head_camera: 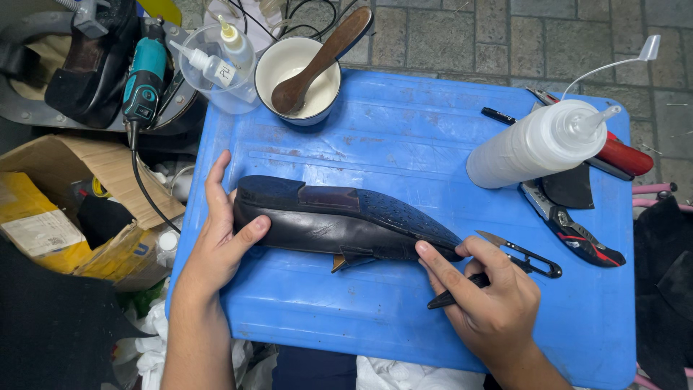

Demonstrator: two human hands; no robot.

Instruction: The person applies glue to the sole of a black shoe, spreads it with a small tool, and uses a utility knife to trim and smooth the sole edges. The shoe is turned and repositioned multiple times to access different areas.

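Black shoe [339, 224] (sole up) steadied by left hand [220, 242], right hand [491, 303] gripping snips [505, 263].

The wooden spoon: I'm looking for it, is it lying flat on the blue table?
No, the wooden spoon rests in the white bowl, handle leaning over the rim.

Black shoe [339, 220] lies sole-up on its side; black thread snips [505, 269] beside its toe.

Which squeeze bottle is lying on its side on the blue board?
The big white bottle at the right, nozzle pointing right. The two small bottles stand in the clear tub beyond the board's top-left corner.
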